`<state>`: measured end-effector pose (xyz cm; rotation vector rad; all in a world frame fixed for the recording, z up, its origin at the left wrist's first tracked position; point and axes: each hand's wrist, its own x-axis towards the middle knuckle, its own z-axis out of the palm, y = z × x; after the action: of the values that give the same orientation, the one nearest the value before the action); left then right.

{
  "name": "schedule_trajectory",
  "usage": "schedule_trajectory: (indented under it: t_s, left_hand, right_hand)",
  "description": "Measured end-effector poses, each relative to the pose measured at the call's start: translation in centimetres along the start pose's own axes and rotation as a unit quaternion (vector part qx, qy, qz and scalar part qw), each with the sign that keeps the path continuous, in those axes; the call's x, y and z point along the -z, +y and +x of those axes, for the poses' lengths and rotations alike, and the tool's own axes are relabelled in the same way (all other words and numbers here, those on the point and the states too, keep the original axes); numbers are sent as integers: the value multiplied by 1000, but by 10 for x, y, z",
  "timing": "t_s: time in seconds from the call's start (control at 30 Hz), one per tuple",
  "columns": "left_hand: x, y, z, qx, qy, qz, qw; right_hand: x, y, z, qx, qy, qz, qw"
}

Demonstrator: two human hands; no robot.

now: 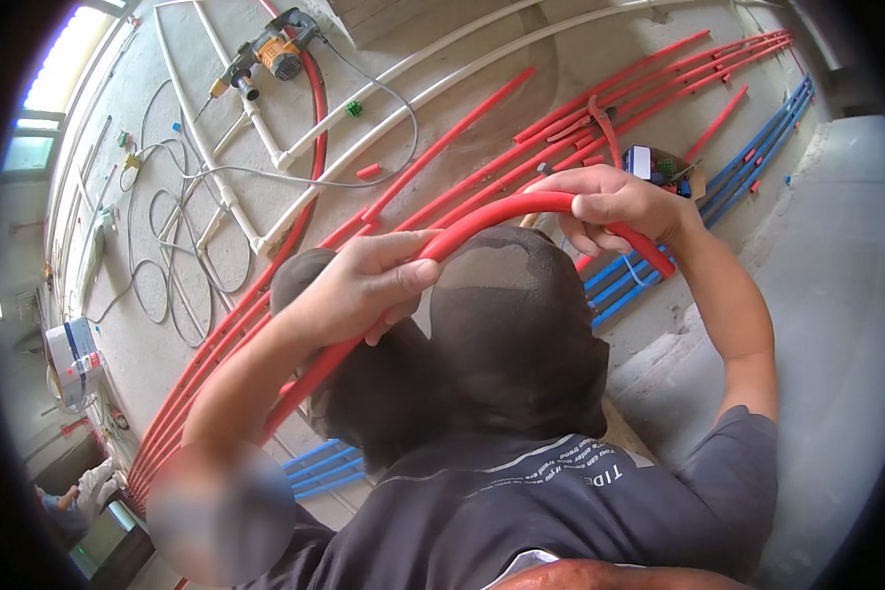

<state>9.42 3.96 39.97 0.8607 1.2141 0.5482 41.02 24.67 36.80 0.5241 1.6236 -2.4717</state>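
A red plastic pipe point(501, 210) runs in a bent arc above my knees. My left hand point(369, 280) is closed around it left of the bend, with the thumb along its top. Farther right, my right hand point(615, 205) grips the pipe near its end, which sticks out below the fingers. The pipe's other part slopes down toward the lower left, past my left forearm. Just beyond my right hand lie red-handled pliers point(603, 126) and a small box of green and dark parts point(671, 169).
Several straight red pipes point(649, 84) lie across the concrete floor, with blue pipes point(757, 143) at the right. White pipes point(334, 133), an orange-and-black power drill point(277, 56) and its looping grey cable point(413, 123) lie ahead. A white box point(72, 349) stands at the left.
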Motion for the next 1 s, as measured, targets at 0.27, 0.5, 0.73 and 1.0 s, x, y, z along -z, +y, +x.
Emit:
schedule_trajectory:
  t_s: [0.27, 0.5, 0.73, 1.0]
  left_hand:
    - [-9, 7, 19, 8, 21, -48, 999]
    - [-21, 2, 27, -19, 43, -126, 991]
    - [-29, -2, 24, -26, 64, -144, 987]
    - [-19, 10, 31, -57, 24, -115, 992]
  right_hand:
    - [-47, 45, -31, 37, 181, 96, 978]
    - [-73, 52, -31, 26, 294, 137, 946]
    - [-75, 57, -33, 40, 303, 109, 946]
    - [-47, 62, -39, 108, 263, 71, 956]
